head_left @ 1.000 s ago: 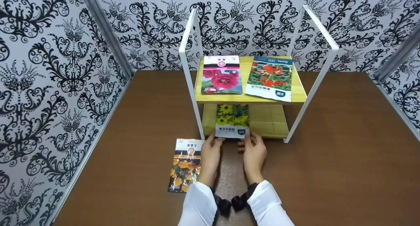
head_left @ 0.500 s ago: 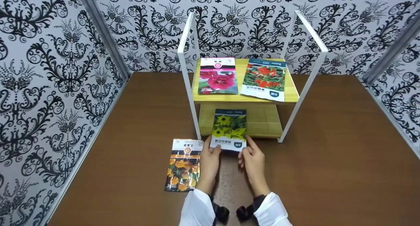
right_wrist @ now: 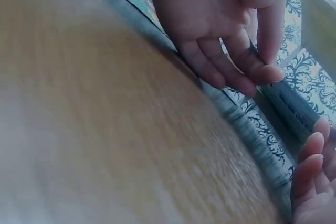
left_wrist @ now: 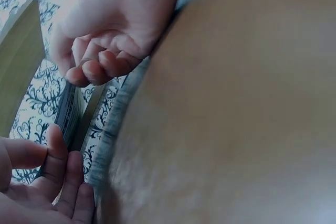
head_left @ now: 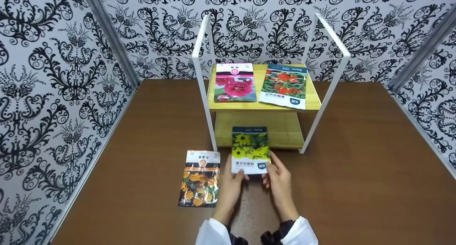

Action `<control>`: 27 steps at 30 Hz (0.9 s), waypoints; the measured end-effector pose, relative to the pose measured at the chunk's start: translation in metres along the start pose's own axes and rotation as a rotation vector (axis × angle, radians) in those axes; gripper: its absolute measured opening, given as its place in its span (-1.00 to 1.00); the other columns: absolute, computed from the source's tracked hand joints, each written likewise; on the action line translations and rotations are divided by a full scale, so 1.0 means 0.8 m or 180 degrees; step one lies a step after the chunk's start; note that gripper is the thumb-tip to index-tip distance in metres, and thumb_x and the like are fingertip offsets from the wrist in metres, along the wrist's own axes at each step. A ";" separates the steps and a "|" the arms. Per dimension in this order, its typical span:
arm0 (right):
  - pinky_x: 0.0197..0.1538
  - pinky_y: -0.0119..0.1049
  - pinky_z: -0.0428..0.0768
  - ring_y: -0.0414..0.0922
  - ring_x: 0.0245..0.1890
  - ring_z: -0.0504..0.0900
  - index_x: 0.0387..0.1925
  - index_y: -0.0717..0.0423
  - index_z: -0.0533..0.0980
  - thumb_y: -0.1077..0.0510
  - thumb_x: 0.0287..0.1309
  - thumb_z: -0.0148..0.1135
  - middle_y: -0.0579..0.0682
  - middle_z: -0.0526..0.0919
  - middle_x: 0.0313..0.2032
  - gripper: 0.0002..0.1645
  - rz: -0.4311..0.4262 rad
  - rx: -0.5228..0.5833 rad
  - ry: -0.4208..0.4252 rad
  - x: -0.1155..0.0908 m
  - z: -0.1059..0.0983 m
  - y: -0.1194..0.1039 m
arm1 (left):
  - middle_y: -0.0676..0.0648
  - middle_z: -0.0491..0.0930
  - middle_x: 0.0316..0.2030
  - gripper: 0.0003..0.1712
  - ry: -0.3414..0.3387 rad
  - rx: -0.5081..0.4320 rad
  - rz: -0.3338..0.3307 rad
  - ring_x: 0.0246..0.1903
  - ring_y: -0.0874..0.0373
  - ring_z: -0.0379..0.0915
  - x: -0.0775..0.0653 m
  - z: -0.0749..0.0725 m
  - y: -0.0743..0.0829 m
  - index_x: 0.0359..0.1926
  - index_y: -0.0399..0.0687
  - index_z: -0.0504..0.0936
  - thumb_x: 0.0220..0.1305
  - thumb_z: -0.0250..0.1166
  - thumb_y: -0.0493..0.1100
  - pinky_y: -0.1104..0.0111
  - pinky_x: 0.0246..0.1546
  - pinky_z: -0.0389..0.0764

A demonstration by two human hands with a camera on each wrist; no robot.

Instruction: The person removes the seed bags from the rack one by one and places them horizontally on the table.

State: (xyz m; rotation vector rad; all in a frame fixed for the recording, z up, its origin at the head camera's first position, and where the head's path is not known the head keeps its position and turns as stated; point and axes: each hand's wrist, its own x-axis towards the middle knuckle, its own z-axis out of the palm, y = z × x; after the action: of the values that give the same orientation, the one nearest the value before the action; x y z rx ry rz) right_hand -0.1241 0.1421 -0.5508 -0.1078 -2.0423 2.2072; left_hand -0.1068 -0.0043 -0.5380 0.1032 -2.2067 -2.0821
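Observation:
Just in front of the lower shelf, I hold a seed packet point(head_left: 250, 152) with yellow flowers and a white band by its near corners. My left hand point(head_left: 232, 184) pinches the left corner, thumb on top. On the right corner, my right hand point(head_left: 280, 179) has its thumb over the edge and fingers beneath. Both wrist views show the packet nearly edge-on between the two hands, its underside dark with print. An orange-flower seed packet point(head_left: 200, 179) lies on the table to the left of my left hand.
A white-framed rack has a yellow upper shelf point(head_left: 228, 105) and a lower shelf point(head_left: 285, 131). On the upper one lie a pink-flower packet point(head_left: 235, 83) and a red-flower packet point(head_left: 284, 86). Patterned walls point(head_left: 167, 31) enclose the brown table point(head_left: 363, 159).
Both hands have drawn the yellow-flower packet toward me, off the lower shelf and out from under the upper one. The other packets stay where they were; the view has shifted slightly.

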 end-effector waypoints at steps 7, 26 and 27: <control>-0.71 -0.36 0.39 -0.14 -0.76 0.39 0.22 -0.02 0.29 0.22 0.23 -0.02 0.19 0.54 -0.50 -0.50 0.0153 -0.0100 0.0034 -0.010 -0.011 -0.002 | -0.14 0.50 -0.56 -0.26 -0.0234 -0.0134 -0.0026 -0.48 -0.04 0.45 -0.023 -0.005 0.021 0.36 -0.14 -0.05 0.20 0.02 -0.41 0.23 -0.16 0.36; -0.67 -0.34 0.38 -0.13 -0.71 0.36 0.20 -0.17 0.30 0.04 0.26 -0.03 -0.05 0.57 -0.11 -0.54 0.0198 -0.0240 0.0091 -0.022 -0.011 -0.006 | -0.06 0.45 -0.52 -0.24 -0.0518 -0.0113 -0.0112 -0.49 0.11 0.40 -0.030 -0.016 -0.004 0.38 0.11 -0.12 0.26 0.00 -0.31 0.30 -0.31 0.37; -0.67 -0.33 0.38 -0.13 -0.70 0.36 0.20 -0.17 0.30 0.03 0.26 -0.03 -0.06 0.56 -0.10 -0.53 0.0200 -0.0240 0.0088 -0.022 -0.012 -0.006 | -0.05 0.45 -0.52 -0.24 -0.0522 -0.0102 -0.0122 -0.48 0.11 0.40 -0.031 -0.015 -0.005 0.38 0.14 -0.13 0.26 0.00 -0.30 0.29 -0.30 0.37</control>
State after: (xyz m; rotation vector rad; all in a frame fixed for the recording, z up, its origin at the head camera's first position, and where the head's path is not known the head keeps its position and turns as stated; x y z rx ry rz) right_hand -0.1048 0.1490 -0.5474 -0.2118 -2.1359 2.1517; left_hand -0.0810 -0.0136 -0.5420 -0.0290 -2.2773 -2.2196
